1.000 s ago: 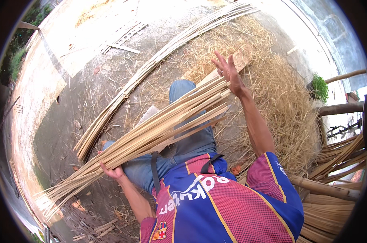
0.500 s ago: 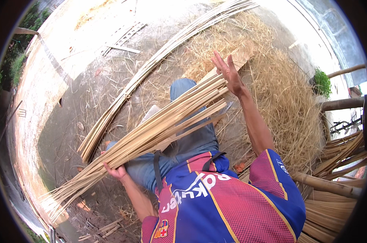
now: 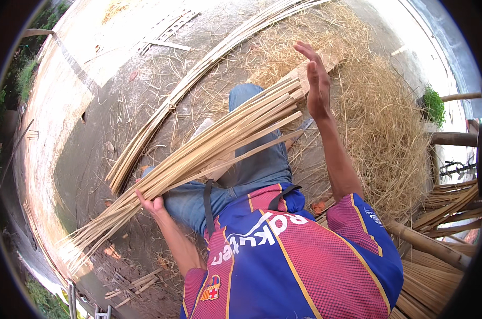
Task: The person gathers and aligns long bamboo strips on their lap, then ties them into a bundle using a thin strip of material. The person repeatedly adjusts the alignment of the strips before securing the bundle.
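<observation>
— What room was left around the bundle of bamboo strips (image 3: 198, 154), and where were the edges?

— The bundle was seen laid slantwise across the lap of a seated person in jeans (image 3: 251, 170) and a red-and-blue jersey (image 3: 294, 255). Beyond the bundle, a long curved row of bamboo splints (image 3: 198, 74) was spread over the concrete ground (image 3: 86, 122), which was left mostly bare past that row. To the right of the bundle's upper end, a heap of dry straw-like shavings (image 3: 390, 127) was piled. Below that heap, to the bundle's lower right, bamboo poles (image 3: 427, 244) were stacked.

— And how was the bundle placed relative to the hands?

— The lower part of the bundle was gripped from beneath by the left hand (image 3: 150, 202), its fingers curled shut around the strips; past that hand the loose ends were fanned out toward the ground. The right hand (image 3: 316, 80) was held flat and open, fingers straight and together, with the palm set against the squared upper ends of the bundle.
</observation>
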A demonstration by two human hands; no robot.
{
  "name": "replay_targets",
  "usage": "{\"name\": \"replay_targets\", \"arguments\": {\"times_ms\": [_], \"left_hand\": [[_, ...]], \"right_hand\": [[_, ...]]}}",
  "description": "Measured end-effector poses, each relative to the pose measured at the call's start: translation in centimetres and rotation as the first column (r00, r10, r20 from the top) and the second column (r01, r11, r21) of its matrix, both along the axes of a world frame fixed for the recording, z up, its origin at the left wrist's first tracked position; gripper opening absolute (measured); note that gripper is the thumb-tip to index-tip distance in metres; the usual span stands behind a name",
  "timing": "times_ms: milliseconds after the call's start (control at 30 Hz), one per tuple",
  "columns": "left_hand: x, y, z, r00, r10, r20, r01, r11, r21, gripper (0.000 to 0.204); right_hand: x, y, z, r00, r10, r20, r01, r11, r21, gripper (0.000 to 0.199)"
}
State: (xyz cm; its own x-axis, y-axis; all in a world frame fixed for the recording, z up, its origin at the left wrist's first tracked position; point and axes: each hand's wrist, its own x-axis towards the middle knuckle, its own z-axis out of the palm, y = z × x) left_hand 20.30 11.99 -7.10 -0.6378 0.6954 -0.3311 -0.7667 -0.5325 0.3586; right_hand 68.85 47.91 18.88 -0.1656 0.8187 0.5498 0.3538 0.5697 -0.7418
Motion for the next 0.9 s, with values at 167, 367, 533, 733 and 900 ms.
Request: {"name": "replay_targets", "arguments": {"times_ms": [167,367,533,733,900], "left_hand": [[0.6,3.3,2.5,0.994,-0.004,0.113,0.039,0.950,-0.309,0.030],[3.2,6.9,6.8,0.978,0.077,0.194,-0.035,0.977,-0.210,0.020],[10.4,12.8,13.9,0.973,0.075,0.219,-0.065,0.997,-0.050,0.020],[21.2,19.3,21.4,0.913,0.057,0.404,-0.083,0.995,0.049,0.030],[26.8,23.3,18.6,0.907,-0.021,0.420,-0.099,0.960,0.262,0.048]], "right_hand": [[-5.9,-9.9,0.9,0.839,0.543,0.044,-0.542,0.840,-0.019,0.026],[-13.4,-17.7,-8.4,0.391,0.892,-0.229,-0.678,0.110,-0.727,0.034],[-21.9,-19.7,-13.6,0.601,0.618,-0.507,-0.695,0.091,-0.713,0.050],[-26.3,-21.0,-7.7,0.564,0.395,-0.725,-0.823,0.338,-0.456,0.050],[-23.8,-19.7,-1.5,0.356,-0.044,-0.934,-0.844,0.415,-0.341,0.048]]}}
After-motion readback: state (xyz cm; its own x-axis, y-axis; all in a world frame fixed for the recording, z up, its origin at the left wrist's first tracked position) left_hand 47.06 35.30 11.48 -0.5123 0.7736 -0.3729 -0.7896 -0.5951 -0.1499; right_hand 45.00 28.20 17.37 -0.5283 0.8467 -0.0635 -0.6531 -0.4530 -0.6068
